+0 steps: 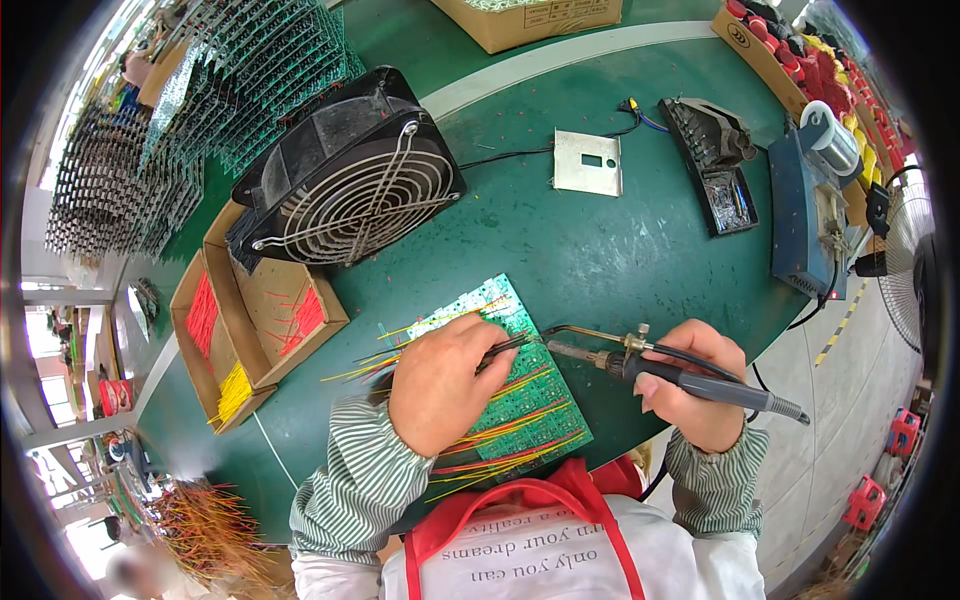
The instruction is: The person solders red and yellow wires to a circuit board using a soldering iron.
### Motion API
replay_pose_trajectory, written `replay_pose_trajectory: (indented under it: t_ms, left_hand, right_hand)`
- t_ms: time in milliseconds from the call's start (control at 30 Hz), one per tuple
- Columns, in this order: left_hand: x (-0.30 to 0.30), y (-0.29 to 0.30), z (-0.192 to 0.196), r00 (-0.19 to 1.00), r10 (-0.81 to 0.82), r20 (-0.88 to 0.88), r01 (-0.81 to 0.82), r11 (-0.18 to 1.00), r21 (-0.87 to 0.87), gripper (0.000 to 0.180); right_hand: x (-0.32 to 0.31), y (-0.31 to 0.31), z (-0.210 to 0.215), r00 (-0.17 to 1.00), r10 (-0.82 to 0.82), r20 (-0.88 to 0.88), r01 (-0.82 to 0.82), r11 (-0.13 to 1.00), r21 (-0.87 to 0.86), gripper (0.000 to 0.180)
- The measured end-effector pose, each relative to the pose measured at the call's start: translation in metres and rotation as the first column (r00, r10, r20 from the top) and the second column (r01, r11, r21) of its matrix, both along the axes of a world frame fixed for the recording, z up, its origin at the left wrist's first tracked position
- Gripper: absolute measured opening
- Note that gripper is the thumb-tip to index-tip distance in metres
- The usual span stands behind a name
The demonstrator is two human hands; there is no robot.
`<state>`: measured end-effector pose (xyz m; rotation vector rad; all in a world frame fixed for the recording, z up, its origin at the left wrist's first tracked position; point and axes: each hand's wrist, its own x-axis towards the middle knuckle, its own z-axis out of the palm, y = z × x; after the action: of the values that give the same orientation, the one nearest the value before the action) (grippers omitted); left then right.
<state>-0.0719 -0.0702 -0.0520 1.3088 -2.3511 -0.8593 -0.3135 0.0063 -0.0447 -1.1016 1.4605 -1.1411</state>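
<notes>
A green circuit board (pixel 566 423) lies tilted on the table in front of me, with rows of red and yellow wires (pixel 520 432) running leftward off it. My left hand (pixel 445 380) rests over its upper left part, thumb and fingers pinched on thin black wires (pixel 505 346); the palm hides part of the bundle. In my right hand (pixel 700 385) is a soldering iron (pixel 705 386) with a grey handle and a thin brass solder feed tube (pixel 590 333) clamped above it. The iron's tip points left at the board's right edge, close to the black wire ends; contact cannot be made out.
A black fan (pixel 355 185) with a wire guard stands beyond the board. Left of it, a cardboard box (pixel 250 340) holds cut red and yellow wires. A metal plate (pixel 587 162), a black iron stand (pixel 710 150) and a blue solder feeder (pixel 805 215) with a spool sit at the right.
</notes>
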Motion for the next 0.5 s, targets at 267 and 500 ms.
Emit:
replay_pose_trajectory:
  t_ms: [267, 500]
  left_hand:
    - [0.039, 0.009, 0.032, 0.959, 0.248, 0.135, -0.185, 0.913, -0.363, 0.011]
    - [0.055, 0.054, 0.020, 0.992, 0.099, 0.072, -0.101, 0.994, 0.030, 0.011]
  right_hand:
    - [-0.001, 0.013, 0.009, 0.990, 0.065, -0.122, -0.070, 0.997, -0.032, 0.019]
    - [0.029, 0.018, 0.003, 0.956, 0.284, -0.072, -0.292, 0.945, -0.146, 0.019]
